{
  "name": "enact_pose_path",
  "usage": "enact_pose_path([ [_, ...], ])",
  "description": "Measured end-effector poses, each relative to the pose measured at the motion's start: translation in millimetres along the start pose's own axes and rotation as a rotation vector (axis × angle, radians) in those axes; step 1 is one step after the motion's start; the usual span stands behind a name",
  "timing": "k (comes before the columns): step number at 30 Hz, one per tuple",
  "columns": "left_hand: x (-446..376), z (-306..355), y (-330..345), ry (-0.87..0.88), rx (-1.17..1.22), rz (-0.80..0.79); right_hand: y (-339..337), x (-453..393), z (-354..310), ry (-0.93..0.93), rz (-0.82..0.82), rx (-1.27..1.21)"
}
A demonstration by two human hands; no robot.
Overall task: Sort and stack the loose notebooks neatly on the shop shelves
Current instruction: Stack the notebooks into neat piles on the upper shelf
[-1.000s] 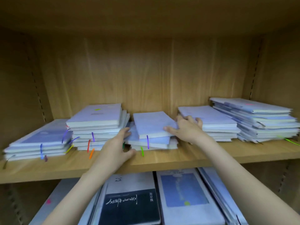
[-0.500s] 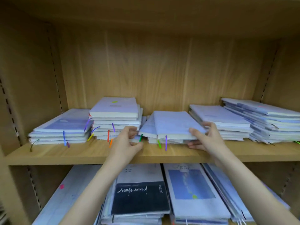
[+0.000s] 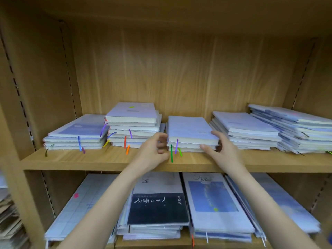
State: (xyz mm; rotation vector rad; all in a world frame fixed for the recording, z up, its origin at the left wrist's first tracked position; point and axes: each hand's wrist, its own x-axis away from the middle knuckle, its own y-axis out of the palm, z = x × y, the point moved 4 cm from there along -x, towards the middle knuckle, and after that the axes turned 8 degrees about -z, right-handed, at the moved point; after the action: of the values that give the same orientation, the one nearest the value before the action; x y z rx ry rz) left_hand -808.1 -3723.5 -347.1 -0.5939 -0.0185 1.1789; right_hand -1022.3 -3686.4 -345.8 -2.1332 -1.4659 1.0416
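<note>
Since the earlier frame we are squaring the middle stack (image 3: 190,133) on the upper shelf (image 3: 107,160), left hand (image 3: 152,151) loosely curled beside it, right hand (image 3: 222,150) gripping its corner, next nudging edges flush.

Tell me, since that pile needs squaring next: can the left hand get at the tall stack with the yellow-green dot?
Probably yes: the left hand sits just beside the tall stack, nothing between them.

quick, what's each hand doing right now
Left hand: fingers curled at the left edge of the middle notebook stack; grip cannot be told.
Right hand: grips that stack's right corner.
</note>
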Motion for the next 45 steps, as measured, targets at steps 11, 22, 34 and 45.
enact_pose_path([
  [11,-0.8,3.4,3.6,-0.037,0.149,0.002,-2.0,-2.5,-1.4,0.014,-0.048,-0.019],
  [22,-8.3,33.8,12.2,-0.239,1.191,0.056,-15.2,-19.7,3.9,0.080,0.006,-0.572],
  [34,-24.4,69.6,7.5,-0.187,0.961,0.114,-25.5,-23.9,-5.0,0.017,0.002,-0.386],
  [45,14.3,62.2,-73.6,-0.009,0.769,0.307,-19.9,-0.5,-34.8,0.063,0.005,0.511],
])
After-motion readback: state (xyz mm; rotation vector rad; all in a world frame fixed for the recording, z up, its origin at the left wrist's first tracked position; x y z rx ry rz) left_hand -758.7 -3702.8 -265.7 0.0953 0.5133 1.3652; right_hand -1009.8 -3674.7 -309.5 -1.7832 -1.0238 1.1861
